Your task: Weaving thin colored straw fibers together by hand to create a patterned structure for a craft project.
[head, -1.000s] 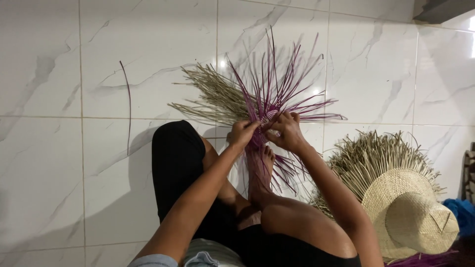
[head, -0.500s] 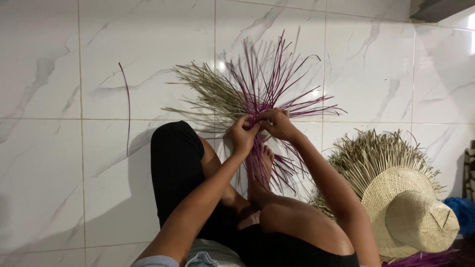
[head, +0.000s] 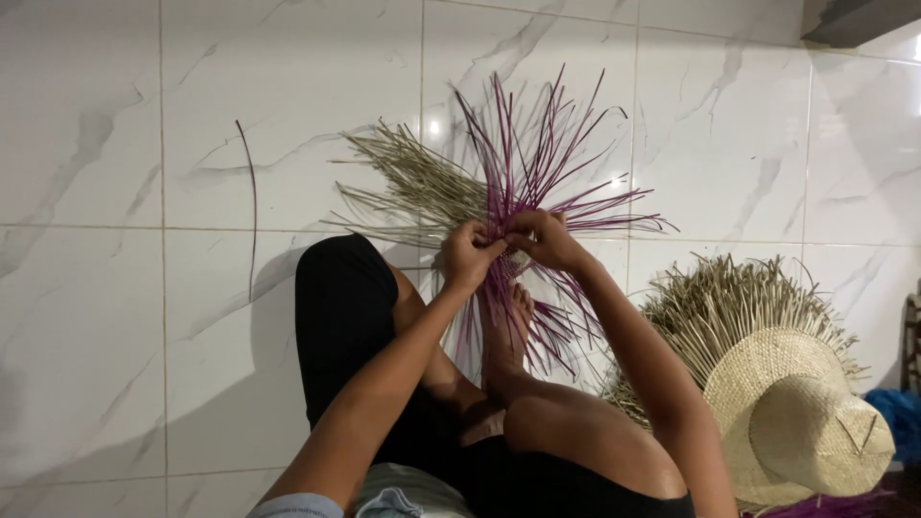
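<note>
Woven straw piece [head: 508,206], one, purple and tan strands fanning out, is sitting at the centre of the view above the person's one visible bare foot [head: 506,331], over the white marble tile floor [head: 115,317]. Strands are too many to count; purple ones are spreading up and right, tan ones up and left. Two hands are working on it. Left hand [head: 467,254] is curling shut on the strands at the middle of the piece. Right hand [head: 542,238] is pinching closed on purple strands right beside it; the two hands are touching or almost touching, can't tell which. One loose dark strand [head: 251,206] is lying alone on the floor, well apart to the left. One unfinished straw hat [head: 796,422] with loose straw ends around its brim is lying on the floor at the right. One blue thing [head: 902,422] is showing at the right edge, too cropped to tell.
</note>
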